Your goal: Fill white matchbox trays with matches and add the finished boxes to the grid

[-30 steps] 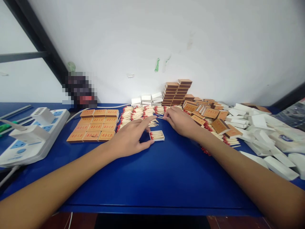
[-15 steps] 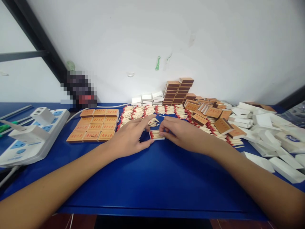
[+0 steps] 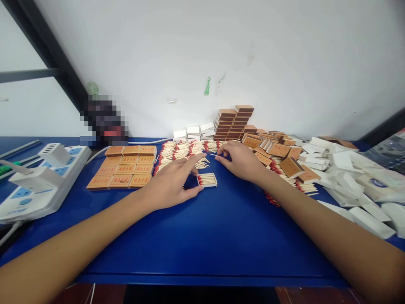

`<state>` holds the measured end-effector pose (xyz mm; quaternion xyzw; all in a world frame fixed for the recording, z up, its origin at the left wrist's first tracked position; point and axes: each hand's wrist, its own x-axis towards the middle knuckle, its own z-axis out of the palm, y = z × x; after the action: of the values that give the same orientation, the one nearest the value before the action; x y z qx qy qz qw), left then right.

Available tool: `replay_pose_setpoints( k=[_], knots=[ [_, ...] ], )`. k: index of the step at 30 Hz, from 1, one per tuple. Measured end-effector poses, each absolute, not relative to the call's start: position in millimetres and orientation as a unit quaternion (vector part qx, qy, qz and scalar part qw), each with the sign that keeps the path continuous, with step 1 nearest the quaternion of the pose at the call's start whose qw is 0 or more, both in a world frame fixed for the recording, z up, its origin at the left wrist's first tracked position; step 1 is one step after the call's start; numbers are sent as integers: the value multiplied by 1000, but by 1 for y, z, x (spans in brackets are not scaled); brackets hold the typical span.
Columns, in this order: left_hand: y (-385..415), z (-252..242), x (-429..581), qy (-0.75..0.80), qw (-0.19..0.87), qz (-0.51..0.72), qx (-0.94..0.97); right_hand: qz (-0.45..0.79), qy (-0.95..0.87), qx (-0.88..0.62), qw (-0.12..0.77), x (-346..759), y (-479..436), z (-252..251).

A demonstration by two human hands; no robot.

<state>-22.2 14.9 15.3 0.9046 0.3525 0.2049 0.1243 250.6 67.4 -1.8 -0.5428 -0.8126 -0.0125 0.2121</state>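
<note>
Left hand (image 3: 171, 181), fingers spread, should steady small white cardboard tray (image 3: 209, 185); align pale wooden matchstick (image 3: 212, 154) lengthwise, right hand (image 3: 243, 161) pinch unclear.

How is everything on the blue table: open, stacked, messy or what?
White tray: open, matches inside
Left hand: at the tray's left end
Right hand: fingertips near a match
Loose matches: spread in piles
Left orange boxes: neat rows
Back orange boxes: stacked
Right orange boxes: jumbled
White pieces: heaped
Power strip: adapters plugged in
</note>
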Motion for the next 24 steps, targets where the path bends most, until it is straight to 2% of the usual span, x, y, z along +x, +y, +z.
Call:
replay_pose_setpoints(
  k=[11,24],
  knots=[
    [16,13,-22,340,112,214,909,-1,-848,-481,223,249,78,-12],
    [15,14,-21,339,118,207,910,-14,-849,-482,217,251,79,-15]
  ],
)
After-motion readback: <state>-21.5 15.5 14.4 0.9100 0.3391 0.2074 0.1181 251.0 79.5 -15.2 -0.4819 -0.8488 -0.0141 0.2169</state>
